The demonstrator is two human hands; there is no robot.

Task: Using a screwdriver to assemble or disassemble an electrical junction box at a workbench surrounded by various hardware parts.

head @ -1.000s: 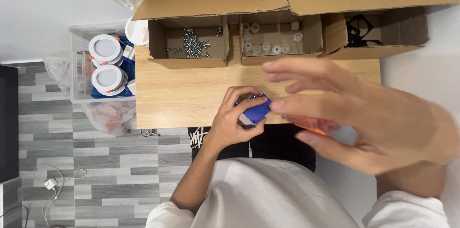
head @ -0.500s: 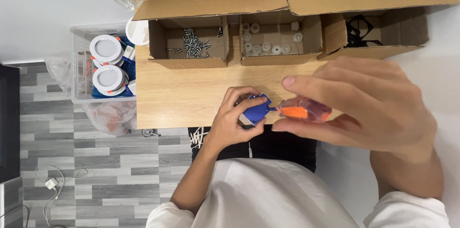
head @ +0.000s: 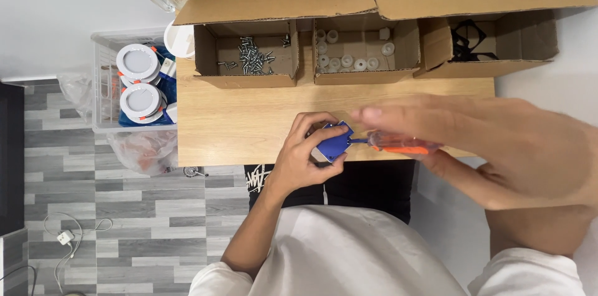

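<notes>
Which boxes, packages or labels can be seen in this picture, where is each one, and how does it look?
Screw box: brown open cardboard, table's far left.
Middle box: brown cardboard, holds small white round parts.
Right box: brown cardboard, black parts inside.
Large carton: behind them, holds blue parts.
Clear crate: left of table, round white lamps.
Labels, screens: none visible.

At the near edge of the wooden table [head: 249, 122], the left hand [head: 305, 162] grips a small blue plastic part [head: 334, 142]. The right hand [head: 511, 146] holds an orange-handled screwdriver [head: 398, 144], its tip touching the part. Cardboard boxes [head: 246, 53] line the far edge.
</notes>
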